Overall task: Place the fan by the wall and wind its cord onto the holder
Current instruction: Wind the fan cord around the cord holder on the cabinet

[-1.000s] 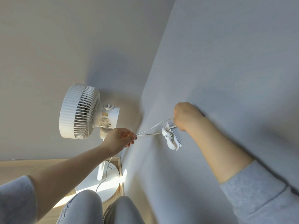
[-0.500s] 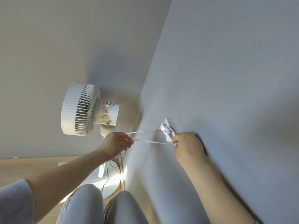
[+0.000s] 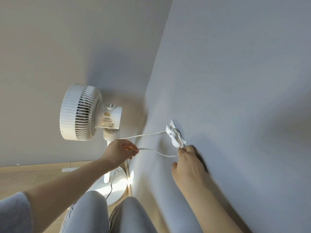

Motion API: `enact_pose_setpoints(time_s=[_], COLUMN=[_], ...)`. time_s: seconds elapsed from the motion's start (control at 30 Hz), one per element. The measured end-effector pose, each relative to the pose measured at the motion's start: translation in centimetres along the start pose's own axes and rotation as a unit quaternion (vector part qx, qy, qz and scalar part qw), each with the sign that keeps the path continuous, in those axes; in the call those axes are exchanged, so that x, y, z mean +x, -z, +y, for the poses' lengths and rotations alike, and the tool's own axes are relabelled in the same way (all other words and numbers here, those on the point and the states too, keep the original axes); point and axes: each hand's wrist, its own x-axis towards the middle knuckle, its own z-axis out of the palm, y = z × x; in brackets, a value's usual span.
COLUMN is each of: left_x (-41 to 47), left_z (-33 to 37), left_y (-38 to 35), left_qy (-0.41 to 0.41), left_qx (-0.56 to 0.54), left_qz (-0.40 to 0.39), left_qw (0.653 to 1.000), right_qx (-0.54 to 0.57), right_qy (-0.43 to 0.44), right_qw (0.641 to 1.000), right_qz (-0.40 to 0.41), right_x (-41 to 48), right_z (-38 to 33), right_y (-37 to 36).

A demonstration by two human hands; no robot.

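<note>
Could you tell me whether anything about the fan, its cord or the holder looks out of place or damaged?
Nothing stands out. The fan stands upright in the corner, the holder sits on the wall with cord wound around it, and both hands hold loose cord.

Both arms reach forward from the bottom of the view, bare from the wrist to a grey sleeve pushed up on the left forearm. The left hand (image 3: 120, 153) is curled, thumb and fingertips pinched together, knuckles up, held out level at mid-height. The right hand (image 3: 189, 161) is further forward and to the right, its back toward the camera, thumb hanging loose to the left, fingers bent and closed at the tips. The two hands are apart. Two knees in light trousers show below, between the arms.
</note>
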Motion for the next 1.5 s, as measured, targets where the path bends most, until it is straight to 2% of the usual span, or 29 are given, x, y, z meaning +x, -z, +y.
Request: enact_pose_setpoints(time_s=[0.27,0.57,0.77,0.9,1.07,1.3,1.5], left_x=[0.4,0.6,0.6,1.1,2.1,3.8,4.9], left_z=[-1.3,-3.2,-3.5,-3.6,-4.0,-5.4,-5.9], left_y=[0.1,0.5,0.5,0.2,0.1,0.5,0.0], left_qy=[0.024,0.055,0.077,0.081,0.079,0.068,0.072], left_qx=[0.028,0.044,0.005,0.011,0.014,0.074,0.078], left_qz=[0.008,0.005,-0.059,-0.077,-0.056,-0.003,0.021], left_qw=[0.999,0.998,0.995,0.994,0.995,0.995,0.994], right_qx=[-0.008,-0.013,-0.008,0.012,0.028,0.061,0.161], right_qy=[0.026,0.018,0.020,0.028,0.045,0.069,0.106], right_qw=[1.000,1.000,1.000,1.000,0.998,0.994,0.980], right_qz=[-0.003,-0.015,-0.022,0.007,-0.020,-0.050,-0.043], right_x=[0.9,2.6,3.4,3.8,3.9,3.4,4.0], right_z=[0.1,-1.1,-2.0,-2.5,-2.6,-2.6,-3.9], right_y=[-3.0,-5.2,-5.7,-5.7,-5.3,-4.3,-4.7])
